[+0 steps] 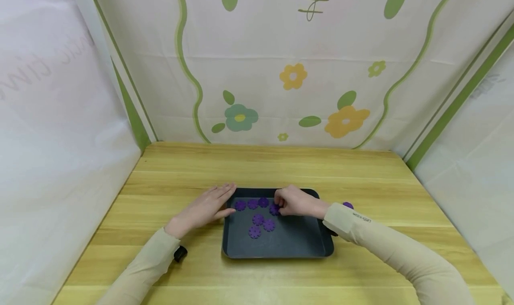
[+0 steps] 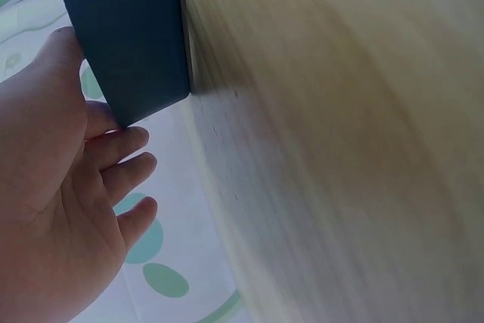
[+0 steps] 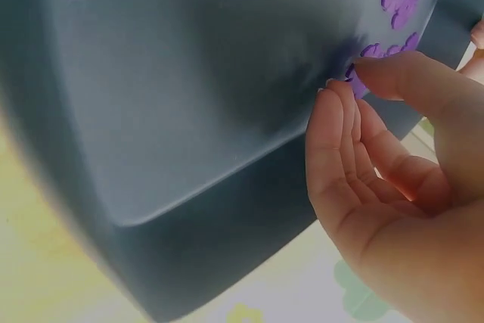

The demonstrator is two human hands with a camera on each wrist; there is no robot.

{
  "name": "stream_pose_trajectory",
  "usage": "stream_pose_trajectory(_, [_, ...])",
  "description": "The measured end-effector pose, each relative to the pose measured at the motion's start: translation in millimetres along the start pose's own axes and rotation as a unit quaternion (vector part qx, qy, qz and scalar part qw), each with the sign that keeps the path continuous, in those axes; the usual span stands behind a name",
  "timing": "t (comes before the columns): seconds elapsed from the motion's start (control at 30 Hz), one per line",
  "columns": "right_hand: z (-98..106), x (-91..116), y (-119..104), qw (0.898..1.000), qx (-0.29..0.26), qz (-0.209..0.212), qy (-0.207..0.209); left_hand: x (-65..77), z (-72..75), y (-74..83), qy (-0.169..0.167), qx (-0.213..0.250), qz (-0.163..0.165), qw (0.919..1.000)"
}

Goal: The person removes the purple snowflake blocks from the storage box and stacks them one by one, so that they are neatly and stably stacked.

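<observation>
A dark rectangular baking tray [image 1: 289,246] lies on the wooden table with several flat purple flower-shaped pieces [image 1: 254,232] in its left half. My left hand [image 1: 202,208] touches the tray's left side, its fingers stretched out by the far left corner. In the left wrist view its fingertips [image 2: 136,138] are right at the corner of the tray's outer wall [image 2: 128,35]. Reaching over the right rim, my right hand [image 1: 297,201] pinches a purple flower-shaped piece [image 1: 274,209] between thumb and fingers. That piece [image 3: 358,85] is partly hidden behind the thumb in the right wrist view.
Another purple piece [image 1: 348,205] shows just outside the tray, to the right, partly behind the right sleeve [image 1: 385,238]. The table [image 1: 192,278] meets a white fabric wall [image 1: 261,82] with printed flowers at the back. Similar fabric stands on both sides.
</observation>
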State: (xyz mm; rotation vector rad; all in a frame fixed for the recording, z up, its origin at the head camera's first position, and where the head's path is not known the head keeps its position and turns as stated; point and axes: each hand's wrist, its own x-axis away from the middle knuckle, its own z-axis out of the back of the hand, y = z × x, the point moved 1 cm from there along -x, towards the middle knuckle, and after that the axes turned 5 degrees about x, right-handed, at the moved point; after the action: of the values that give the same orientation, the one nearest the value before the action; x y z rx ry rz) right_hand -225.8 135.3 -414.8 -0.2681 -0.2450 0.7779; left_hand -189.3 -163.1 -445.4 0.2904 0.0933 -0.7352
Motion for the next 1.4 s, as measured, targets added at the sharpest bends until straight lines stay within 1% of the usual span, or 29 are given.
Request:
stream_pose_trajectory(0.27, [5.3,12.4,6.1,1.0,-0.015,-0.013,0.015,0.3,-0.4,0.2,0.004,0.004,0.001,1.0])
stream_pose_trajectory(0.4, [6.9,20.6,10.5,0.999,-0.009,-0.018,0.025,0.7,-0.7,-0.4,0.003,0.003,0.002,1.0])
stream_pose_trajectory(0.6, [10.4,31.8,18.1,0.999,-0.02,-0.017,0.035,1.1,-0.6,-1.2,0.001,-0.003,-0.001,1.0])
stream_pose_trajectory(0.83, [19.8,41.8,27.2,0.998,-0.026,-0.015,0.057,0.8,-1.4,-1.0,-0.004,-0.003,0.002,1.0])
stream_pose_trajectory(1.1, [32.4,55.0,38.5,0.995,-0.013,-0.043,0.088,-0.1,-2.1,-1.7,0.001,-0.003,0.0,1.0])
stream_pose_trajectory(1.4, [39.7,70.6,53.0,0.992,-0.026,-0.07,0.097,0.5,-2.5,-2.3,-0.01,0.004,0.009,0.9999])
